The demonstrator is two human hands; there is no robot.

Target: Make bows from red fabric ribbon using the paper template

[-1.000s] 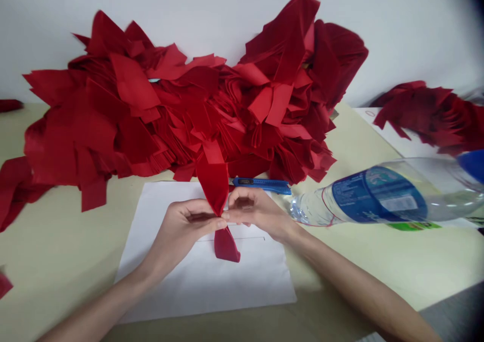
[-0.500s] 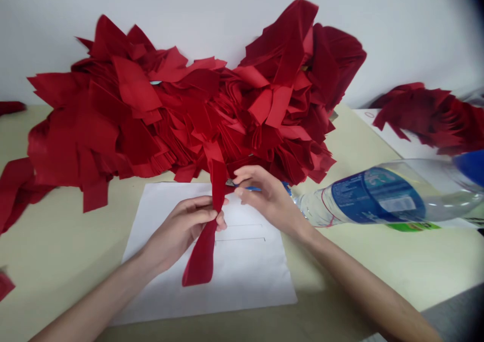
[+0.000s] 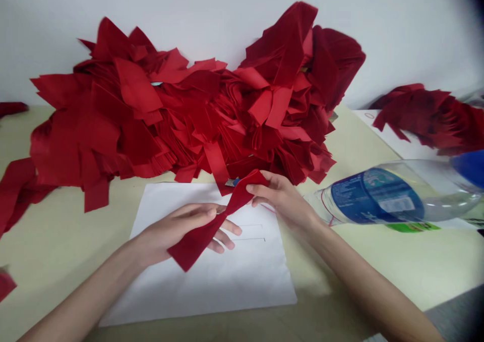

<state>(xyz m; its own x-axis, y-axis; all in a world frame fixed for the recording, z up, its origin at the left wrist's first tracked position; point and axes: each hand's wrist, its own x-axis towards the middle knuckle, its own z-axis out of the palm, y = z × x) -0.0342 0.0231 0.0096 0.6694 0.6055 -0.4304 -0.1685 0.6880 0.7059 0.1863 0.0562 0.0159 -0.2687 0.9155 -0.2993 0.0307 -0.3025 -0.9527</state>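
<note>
A red velvet ribbon bow [image 3: 200, 241], narrow and gathered at its middle, slants over the sheet of white paper [image 3: 242, 286]. My right hand [image 3: 283, 195] pinches its upper loop between thumb and fingers. Beneath the bow, my left hand [image 3: 181, 231] has its fingers stretched out and apart, the thumb close to the gathered middle. The ribbon lies across this hand without a closed grip. Thin black lines are drawn on the paper. Beyond the bow, a small blue item [image 3: 236, 181] is mostly hidden.
A big heap of red ribbon pieces [image 3: 189, 110] spreads along the wall behind the paper. To the right lies a plastic bottle [image 3: 378, 193] with a blue label. Another red pile [image 3: 431, 115] rests on white paper farther right. Loose red ribbon [image 3: 17, 180] lies at left.
My right hand has taken hold of the bow's upper loop. The bow has swung from nearly upright to slanting up and right. My left fingers have loosened and spread.
</note>
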